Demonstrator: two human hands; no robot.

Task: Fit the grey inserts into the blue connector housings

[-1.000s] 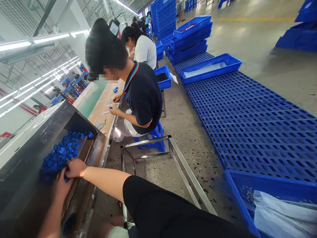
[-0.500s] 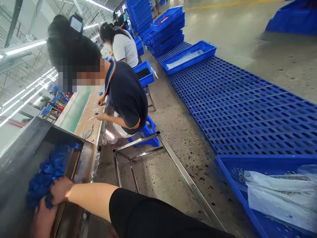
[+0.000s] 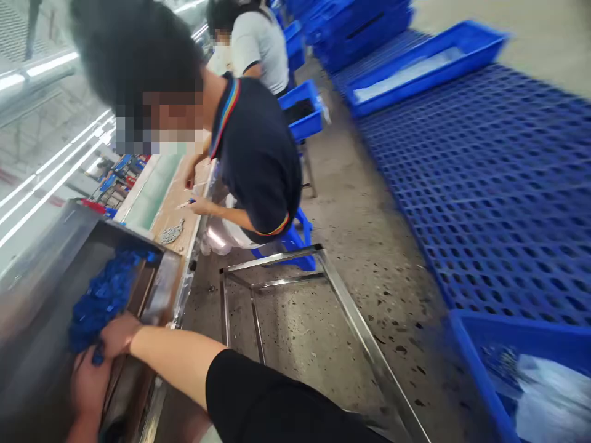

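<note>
Shiny metal frame [image 3: 347, 301], smooth plastic tray [image 3: 483, 381]

Fingertips of the right hand [image 3: 119, 334] are lost among the blue parts [image 3: 104, 295], themselves so blurred that single shapes melt together! The left hand [image 3: 91, 375] is smeared too, its grip unreadable, and its forearm [image 3: 85, 427] is chopped by the bottom edge. Up top, the co-worker's head [image 3: 138, 49] is sliced by the frame, and the bit [image 3: 191, 201] at that co-worker's hand [image 3: 203, 205] is too tiny to name. Lower right, the crate [image 3: 480, 378] and its bag [image 3: 554, 400] are both cut off
</note>
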